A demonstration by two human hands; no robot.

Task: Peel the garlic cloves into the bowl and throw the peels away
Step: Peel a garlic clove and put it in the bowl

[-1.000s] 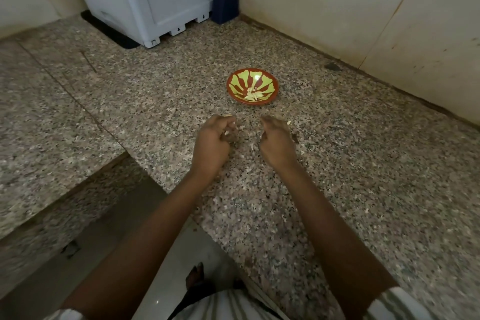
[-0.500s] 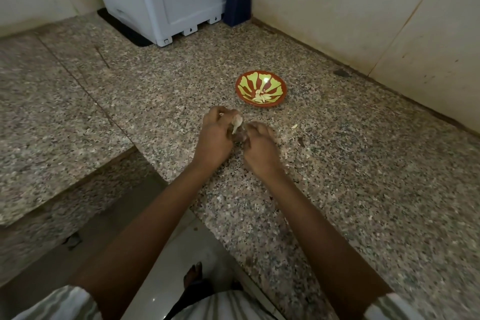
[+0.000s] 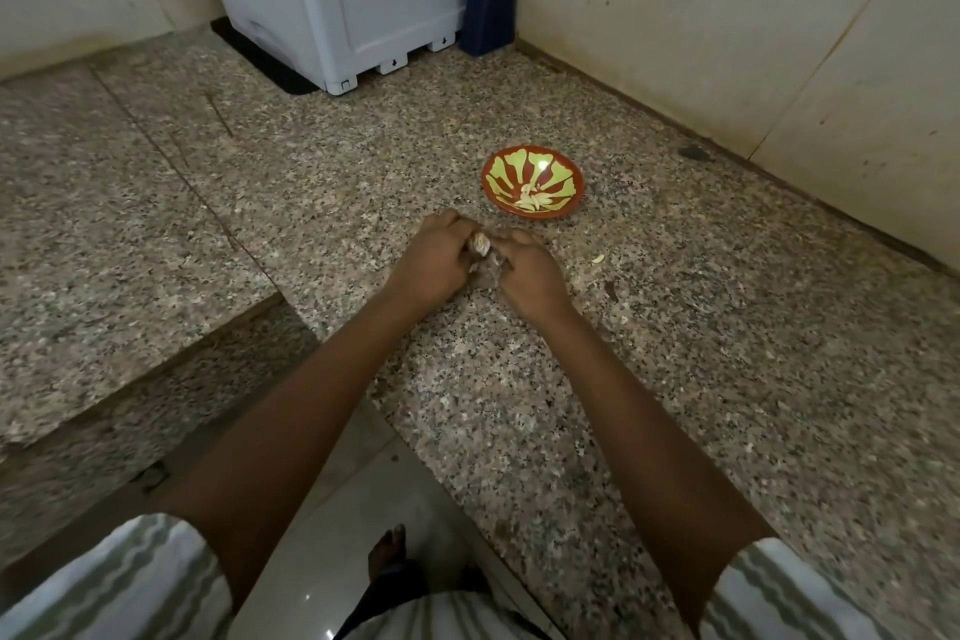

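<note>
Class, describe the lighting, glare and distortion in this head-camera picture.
Head view: dim, warm light; a small glare spot inside the bowl; wide-angle distortion stretches the counter toward the frame edges; the garlic clove between left hand and right hand looks soft.

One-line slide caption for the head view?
Left hand and right hand grip a garlic clove over the granite counter, near the bowl of peeled cloves.

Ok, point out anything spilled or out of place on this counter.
Pale scraps, likely garlic peel, lie loose on the granite counter, right of the right hand and outside the bowl. Nothing else stands out.
</note>
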